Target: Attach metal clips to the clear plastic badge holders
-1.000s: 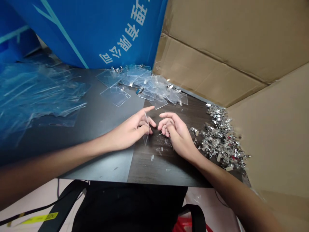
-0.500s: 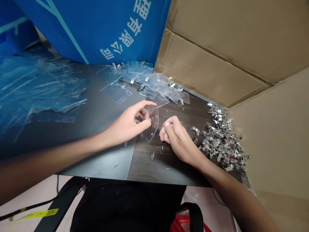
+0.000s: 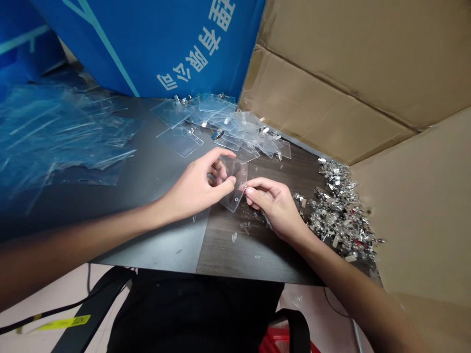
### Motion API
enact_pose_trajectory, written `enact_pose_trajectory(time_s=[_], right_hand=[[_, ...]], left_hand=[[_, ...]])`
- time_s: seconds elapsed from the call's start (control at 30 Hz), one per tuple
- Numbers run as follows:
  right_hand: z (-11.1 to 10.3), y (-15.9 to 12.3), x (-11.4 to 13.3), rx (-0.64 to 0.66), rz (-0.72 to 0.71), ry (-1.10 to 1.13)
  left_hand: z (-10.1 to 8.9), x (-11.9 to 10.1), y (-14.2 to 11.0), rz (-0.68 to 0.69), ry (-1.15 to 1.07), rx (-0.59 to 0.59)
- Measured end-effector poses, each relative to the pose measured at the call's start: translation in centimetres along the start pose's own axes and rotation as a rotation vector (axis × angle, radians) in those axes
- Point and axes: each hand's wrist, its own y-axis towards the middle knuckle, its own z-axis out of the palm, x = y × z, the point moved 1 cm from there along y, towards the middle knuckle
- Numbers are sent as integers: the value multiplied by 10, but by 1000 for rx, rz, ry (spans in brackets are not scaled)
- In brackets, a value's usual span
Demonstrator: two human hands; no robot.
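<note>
A clear plastic badge holder (image 3: pixel 236 191) is held in my left hand (image 3: pixel 208 181), its slotted edge facing right. The thumb and fingers of that hand pinch the sleeve from the left. At the slotted edge, my right hand (image 3: pixel 270 198) is closed in a pinch, thumb against index finger. Something small and shiny shows at those fingertips, perhaps part of a clip, too small to make out. Small clear plastic bits (image 3: pixel 234 237) lie on the table below the hands.
Behind the hands lies a pile of badge holders with metal clips (image 3: pixel 235 125). Loose clear sleeves (image 3: pixel 62 132) are heaped at left. A mound of metal clips (image 3: pixel 340 211) sits at right, by a cardboard wall (image 3: pixel 331 88). A blue printed panel (image 3: pixel 165 44) stands at the back.
My right hand has come to the slotted edge of the badge holder, its fingertips now at that edge. My left hand has turned the holder slightly, so more of its face shows.
</note>
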Motion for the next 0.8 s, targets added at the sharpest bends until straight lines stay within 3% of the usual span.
enact_pose_trajectory(time_s=[0.3, 0.5, 0.63, 0.8], right_hand=[[-1, 1, 1, -2, -47, -69], [-2, 3, -3, -48, 34, -37], [-2, 2, -2, -28, 10, 2], [-1, -1, 2, 6, 6, 44]], left_hand=[[3, 5, -1, 1, -2, 35], [4, 12, -1, 36, -20, 49], [5, 16, 0, 42, -40, 39], [4, 15, 2, -21, -215, 76]])
